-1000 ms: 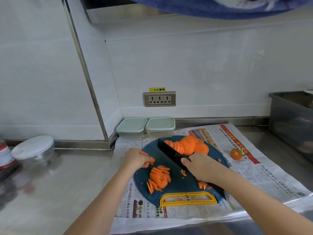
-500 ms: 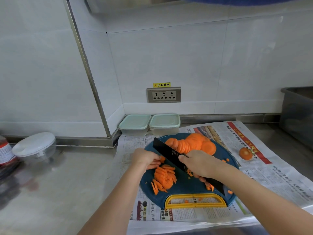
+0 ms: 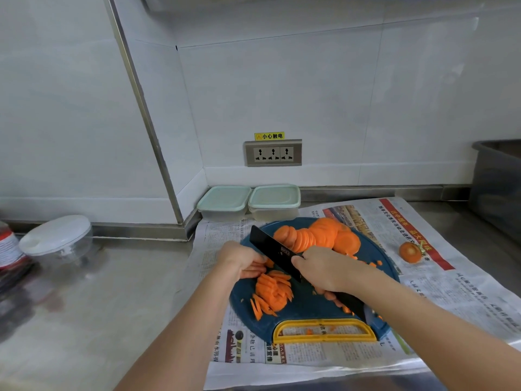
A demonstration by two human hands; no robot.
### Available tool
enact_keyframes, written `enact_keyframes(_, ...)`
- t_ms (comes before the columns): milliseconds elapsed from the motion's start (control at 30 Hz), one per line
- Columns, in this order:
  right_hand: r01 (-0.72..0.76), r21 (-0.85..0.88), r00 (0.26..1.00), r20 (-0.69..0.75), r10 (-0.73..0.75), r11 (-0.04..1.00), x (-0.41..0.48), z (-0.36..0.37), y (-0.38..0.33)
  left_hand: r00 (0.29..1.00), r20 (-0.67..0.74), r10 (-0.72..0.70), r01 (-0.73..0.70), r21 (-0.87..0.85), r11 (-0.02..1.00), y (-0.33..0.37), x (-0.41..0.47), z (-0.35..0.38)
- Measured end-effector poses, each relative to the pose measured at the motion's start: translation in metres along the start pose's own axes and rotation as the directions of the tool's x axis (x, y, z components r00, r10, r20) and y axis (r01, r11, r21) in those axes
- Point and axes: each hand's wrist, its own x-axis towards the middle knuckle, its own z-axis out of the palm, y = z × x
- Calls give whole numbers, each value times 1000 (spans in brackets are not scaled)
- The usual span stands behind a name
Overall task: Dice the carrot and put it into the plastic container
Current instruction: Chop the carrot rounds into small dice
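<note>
A round blue cutting board (image 3: 304, 309) with a yellow handle lies on newspaper. At its far side sits a pile of round carrot slices (image 3: 318, 238). Nearer me lie thin carrot strips (image 3: 272, 293). My right hand (image 3: 327, 270) grips a black knife (image 3: 275, 251) whose blade points away to the left, over the strips. My left hand (image 3: 239, 259) presses its curled fingers on a few carrot pieces just left of the blade. Two lidded plastic containers (image 3: 224, 203) (image 3: 275, 201) stand against the wall behind the board.
A carrot end (image 3: 410, 252) lies on the newspaper (image 3: 451, 280) to the right. A dark bin (image 3: 497, 184) stands at far right. A lidded clear bowl (image 3: 56, 241) and a jar (image 3: 8, 246) sit on the steel counter at left. A wall socket (image 3: 273, 152) is above the containers.
The view has shifted slightly so everything sits further right. My hands and the knife stay in the same place over the strips, the blade a little lifted and lowered in cutting.
</note>
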Motion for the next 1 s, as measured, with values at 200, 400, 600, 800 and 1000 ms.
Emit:
enact_keyframes(200,16,-112,995,-93,-27,994,15,14,-13,1000,10,9,-8,-35,999,-2,3,-2)
enact_keyframes(400,17,-74,998,-65,-22,997,11,1,-19,999,37,-9,12,-74,997,-1,0,-6)
enact_keyframes(600,37,-66,999,-13,-38,997,5,-10,-17,996,70,-45,50,-58,997,1,-5,-6)
enact_keyframes(800,25,-74,1000,-3,-25,997,5,-6,-14,996,72,-50,53,-46,998,1,-4,-6)
enact_keyframes(1000,-9,-25,998,56,11,1000,8,-5,-16,996,79,-29,31,-24,999,0,3,-6)
